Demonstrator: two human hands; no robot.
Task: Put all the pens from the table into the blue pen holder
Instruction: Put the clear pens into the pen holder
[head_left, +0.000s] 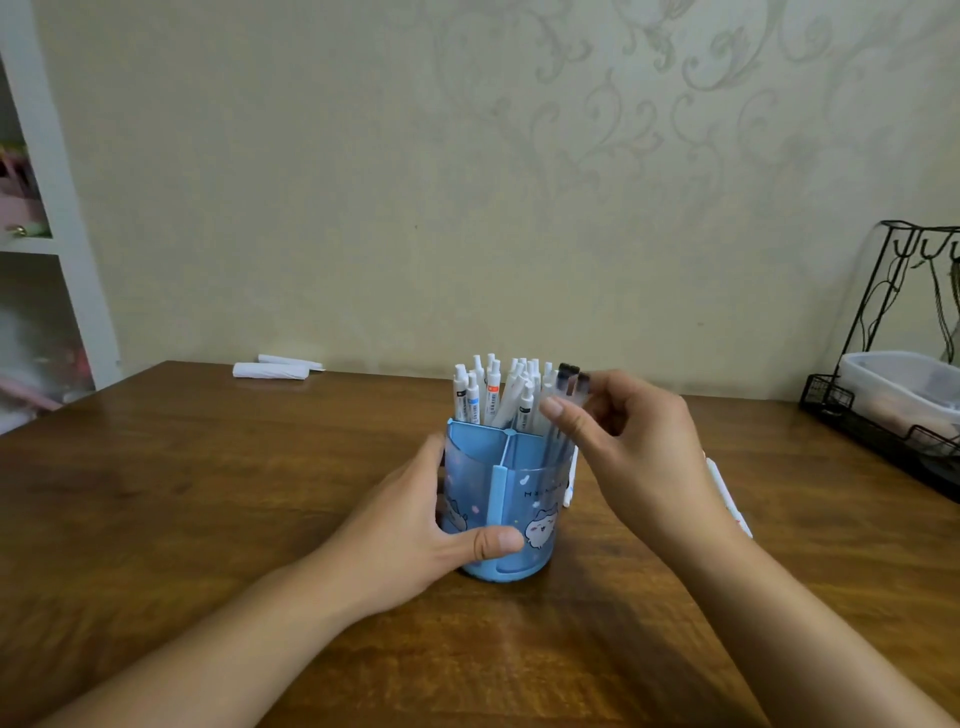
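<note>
Blue pen holder (501, 499) stands mid-table, nearer the back edge than the front; left hand (415, 525) wrapped round its left wall, thumb across the front; right hand (639, 441) pinching dark-capped pens (570, 384) at the holder's right compartment; white pens (498, 397) crowd the back compartment; loose pens (727, 493) lie on the table behind the right wrist. Pens look light, stiff, smooth; best pinched mid-barrel; holder light, likely tippy, so worth steadying.

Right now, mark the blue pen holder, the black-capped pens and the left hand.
blue pen holder (524, 488): head view, front wall right of the divider.
black-capped pens (569, 375): head view, on a black cap.
left hand (415, 535): head view, back of the hand.
</note>
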